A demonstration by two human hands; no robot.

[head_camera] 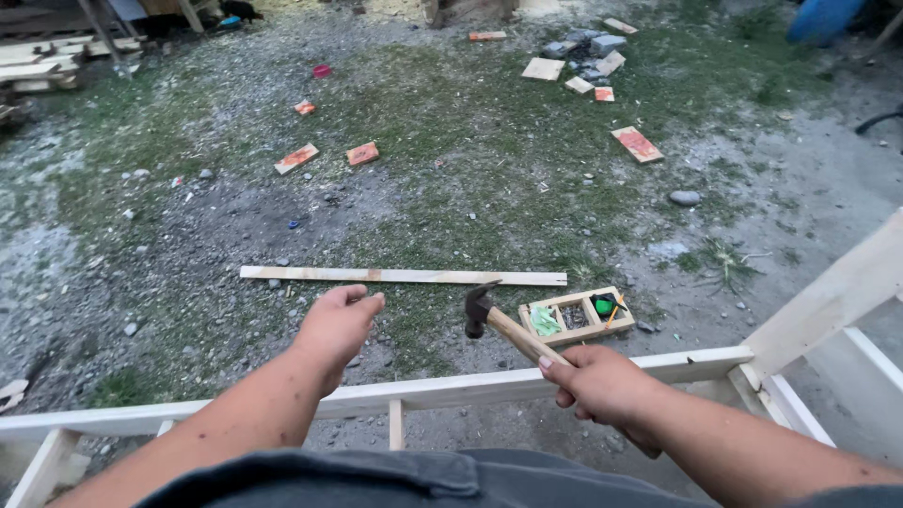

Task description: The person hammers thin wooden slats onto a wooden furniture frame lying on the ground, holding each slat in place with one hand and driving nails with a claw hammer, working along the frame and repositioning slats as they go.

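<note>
My right hand (602,386) grips the wooden handle of a claw hammer (484,312), whose dark head points away from me above the ground. My left hand (337,325) hovers to the left of the hammer with fingers curled and nothing visible in it. Both hands are above a pale wooden frame rail (451,388) that runs left to right just below them. A long thin wooden slat (404,277) lies on the ground beyond the hands.
A small wooden compartment tray (576,316) with green items and small parts sits right of the hammer head. A slanted frame beam (837,292) rises at the right. Wood offcuts (637,144), stones (685,198) and planks (38,56) are scattered over gravel and grass.
</note>
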